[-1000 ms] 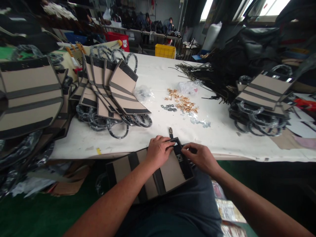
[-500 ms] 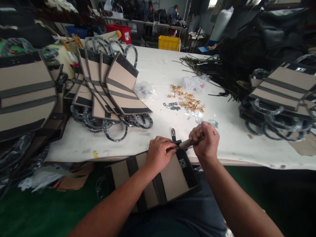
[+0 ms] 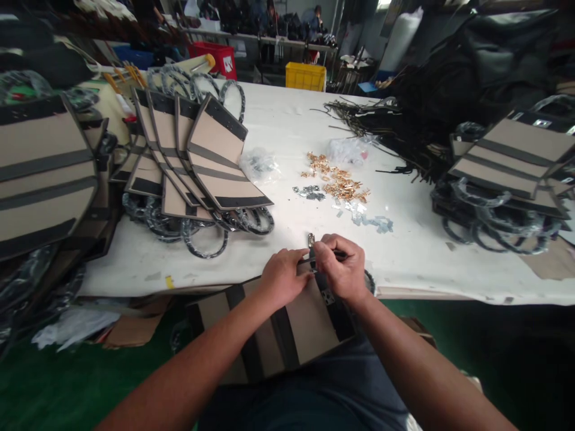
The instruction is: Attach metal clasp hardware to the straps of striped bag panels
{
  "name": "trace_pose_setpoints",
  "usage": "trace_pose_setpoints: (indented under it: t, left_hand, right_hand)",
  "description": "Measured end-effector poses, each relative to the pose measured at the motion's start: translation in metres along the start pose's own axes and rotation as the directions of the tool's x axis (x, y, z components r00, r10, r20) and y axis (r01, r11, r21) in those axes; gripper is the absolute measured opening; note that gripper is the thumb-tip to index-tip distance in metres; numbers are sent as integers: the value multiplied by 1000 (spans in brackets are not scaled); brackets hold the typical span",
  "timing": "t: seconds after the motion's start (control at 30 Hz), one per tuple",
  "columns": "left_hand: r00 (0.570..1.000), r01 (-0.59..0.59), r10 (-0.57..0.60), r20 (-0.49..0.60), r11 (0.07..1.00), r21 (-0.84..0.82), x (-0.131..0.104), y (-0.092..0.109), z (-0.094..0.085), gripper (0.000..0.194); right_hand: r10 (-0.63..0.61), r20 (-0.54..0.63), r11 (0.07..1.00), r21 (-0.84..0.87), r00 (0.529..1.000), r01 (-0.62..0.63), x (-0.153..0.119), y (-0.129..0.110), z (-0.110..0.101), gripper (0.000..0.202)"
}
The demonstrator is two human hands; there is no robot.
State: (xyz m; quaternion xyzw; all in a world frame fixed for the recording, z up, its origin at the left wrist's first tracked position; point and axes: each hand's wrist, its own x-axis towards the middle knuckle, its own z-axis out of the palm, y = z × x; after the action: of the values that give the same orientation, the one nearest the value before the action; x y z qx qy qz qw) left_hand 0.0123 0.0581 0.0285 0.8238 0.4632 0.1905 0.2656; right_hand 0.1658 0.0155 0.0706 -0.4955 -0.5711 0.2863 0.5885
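A beige and black bag panel [image 3: 309, 317] lies tilted across my lap, its upper end against the table edge. My left hand [image 3: 284, 274] grips its upper edge, thumb and fingers close to a black strap with a metal clasp [image 3: 311, 240]. Closed round a slim dark hand tool [image 3: 340, 255], my right hand [image 3: 342, 266] sits right beside the left fingertips. Most of the tool is hidden by my fingers, so its working end is unclear. A small metal plate [image 3: 327, 296] shows on the panel's black band, just below my right hand.
Gold metal fittings [image 3: 345, 188] and thin silver plates [image 3: 372, 222] lie on the white table [image 3: 287, 120]. Similar bag panels with wrapped ring handles are stacked left [image 3: 215, 155] and right [image 3: 516, 152]. Black straps [image 3: 404, 131] lie at back right. People sit far behind.
My right hand has moved left and down over the panel's edge, and the tool has turned in its grip. My left hand stays on the panel. The view has shifted slightly.
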Motion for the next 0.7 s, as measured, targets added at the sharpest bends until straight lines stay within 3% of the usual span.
trace_pose_setpoints:
  t: [0.1, 0.17, 0.33, 0.53, 0.7]
  left_hand:
    - [976, 85, -86, 198, 996, 13, 10, 6, -20, 27]
    - [948, 137, -143, 283, 990, 40, 19, 10, -28, 30]
    - [884, 241, -230, 406, 970, 23, 41, 8, -26, 37]
    - [866, 279, -250, 433, 960, -5, 56, 0, -23, 38]
    - [862, 300, -260, 435, 954, -25, 53, 0, -25, 31]
  right_hand:
    - [63, -29, 995, 75, 998, -60, -2, 0, -6, 47]
    - [83, -29, 991, 111, 996, -80, -5, 1, -8, 48]
    - [140, -45, 977, 169, 989, -130, -6, 0, -10, 48]
    - [152, -178, 958, 269, 972, -100, 12, 7, -7, 52]
    - [220, -59, 958, 202, 974, -204, 27, 1, -2, 52]
